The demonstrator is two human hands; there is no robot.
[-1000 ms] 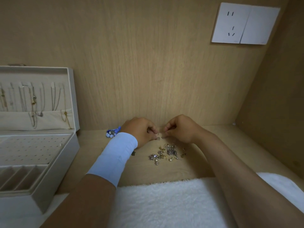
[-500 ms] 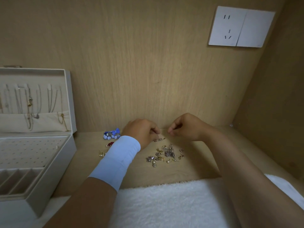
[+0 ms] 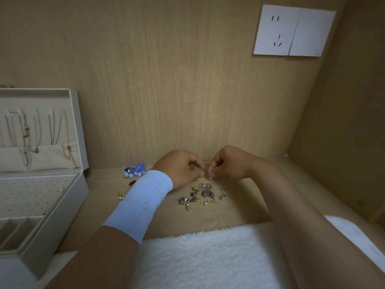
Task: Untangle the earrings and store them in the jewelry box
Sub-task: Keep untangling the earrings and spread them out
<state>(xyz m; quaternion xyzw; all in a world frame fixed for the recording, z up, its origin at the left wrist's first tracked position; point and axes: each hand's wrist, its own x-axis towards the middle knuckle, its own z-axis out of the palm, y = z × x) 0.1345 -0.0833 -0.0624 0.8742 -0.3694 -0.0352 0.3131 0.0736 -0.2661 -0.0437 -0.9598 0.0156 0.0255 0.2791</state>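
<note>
1. Heap of small gold- and silver-toned stud earrings [image 3: 203, 195]: lies loose and partly interlocked just below centre frame; a few pearl-tipped pieces sit at its lower edge.
2. Single small gold-toned earring [image 3: 210, 178]: pinched at the fingertips of the right hand [image 3: 231, 163], just above the heap.
3. Blue flower-shaped earrings [image 3: 135, 171]: clustered left of centre.
4. Off-white rectangular jewelry box [image 3: 62, 224]: left edge of frame, lid upright, perforated panel and divided compartments exposed.

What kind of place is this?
Probably a home nook, such as a built-in wooden desk or closet shelf: wood panels close in the back and right side, a socket sits on the back panel, and an open jewelry box stands at the left.
</note>
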